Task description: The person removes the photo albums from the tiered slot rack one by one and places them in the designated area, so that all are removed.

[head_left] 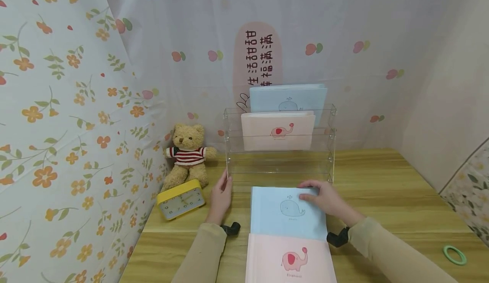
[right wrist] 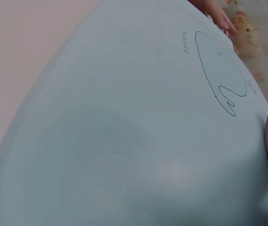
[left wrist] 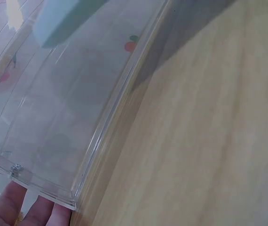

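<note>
My right hand [head_left: 324, 200] pinches the far right corner of a light blue book [head_left: 267, 213] with a whale drawn on its cover. Its thumb lies on the cover, and in the right wrist view the blue cover fills most of the picture. A pink book [head_left: 267, 259] with an elephant adjoins the blue one on the near side. At the left end of a clear acrylic rack [head_left: 279, 163], my left hand [head_left: 220, 198] holds the side panel. The left wrist view has fingers [left wrist: 37, 212] along the panel's outer face, the thumb at the frame's edge.
Another blue whale book [head_left: 263, 98] stands in the rack's upper back tier, with a pink elephant book [head_left: 256, 132] below and in front. Left of the rack are a teddy bear [head_left: 189, 155] and a yellow clock [head_left: 181, 199]. A green ring [head_left: 454, 255] lies at far right.
</note>
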The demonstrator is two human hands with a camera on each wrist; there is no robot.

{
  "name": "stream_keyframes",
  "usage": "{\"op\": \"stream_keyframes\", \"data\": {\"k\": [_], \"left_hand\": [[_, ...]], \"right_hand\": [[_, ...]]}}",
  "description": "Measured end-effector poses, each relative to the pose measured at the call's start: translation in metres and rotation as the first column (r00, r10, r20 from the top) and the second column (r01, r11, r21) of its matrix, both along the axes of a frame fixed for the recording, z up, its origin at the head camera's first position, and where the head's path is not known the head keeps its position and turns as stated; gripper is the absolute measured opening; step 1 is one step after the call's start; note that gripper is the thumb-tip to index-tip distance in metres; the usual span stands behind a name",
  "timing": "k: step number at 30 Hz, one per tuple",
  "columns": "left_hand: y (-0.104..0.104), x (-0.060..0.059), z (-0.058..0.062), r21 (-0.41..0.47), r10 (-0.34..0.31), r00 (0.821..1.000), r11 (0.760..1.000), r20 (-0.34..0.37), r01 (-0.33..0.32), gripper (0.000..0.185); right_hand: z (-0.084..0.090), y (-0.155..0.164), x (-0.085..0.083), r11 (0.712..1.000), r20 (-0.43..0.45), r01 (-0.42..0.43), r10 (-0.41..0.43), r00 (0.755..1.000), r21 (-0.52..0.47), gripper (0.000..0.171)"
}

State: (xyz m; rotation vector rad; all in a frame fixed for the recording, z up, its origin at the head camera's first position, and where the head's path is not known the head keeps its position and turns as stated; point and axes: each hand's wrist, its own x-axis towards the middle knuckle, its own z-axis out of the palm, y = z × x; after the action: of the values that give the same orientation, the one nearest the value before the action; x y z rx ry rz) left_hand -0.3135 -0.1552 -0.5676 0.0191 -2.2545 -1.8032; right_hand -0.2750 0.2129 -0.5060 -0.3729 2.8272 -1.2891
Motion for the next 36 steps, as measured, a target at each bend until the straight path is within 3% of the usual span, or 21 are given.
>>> {"op": "stream_keyframes", "data": {"k": [6, 18, 24, 36], "left_hand": [[0.002, 0.002, 0.001, 0.004, 0.0, 1.0, 1.0, 0.008, 0.0, 0.055], [0.003, 0.001, 0.003, 0.018, -0.006, 1.0, 1.0, 0.015, 0.006, 0.054], [0.002, 0.001, 0.004, 0.026, -0.007, 1.0, 1.0, 0.005, 0.007, 0.052], [0.001, 0.004, 0.004, 0.011, -0.018, 1.0, 1.0, -0.009, 0.018, 0.054]], "right_hand": [[-0.009, 0.002, 0.002, 0.999, -0.001, -0.004, 0.004, 1.0, 0.034, 0.028], [-0.027, 0.006, -0.003, 0.999, 0.019, -0.034, 0.034, 0.999, 0.011, 0.029], [-0.032, 0.006, -0.007, 0.998, 0.032, -0.033, 0.032, 0.999, 0.059, 0.03], [-0.042, 0.0, -0.007, 0.991, -0.036, -0.008, 0.013, 0.999, 0.133, 0.024]]}}
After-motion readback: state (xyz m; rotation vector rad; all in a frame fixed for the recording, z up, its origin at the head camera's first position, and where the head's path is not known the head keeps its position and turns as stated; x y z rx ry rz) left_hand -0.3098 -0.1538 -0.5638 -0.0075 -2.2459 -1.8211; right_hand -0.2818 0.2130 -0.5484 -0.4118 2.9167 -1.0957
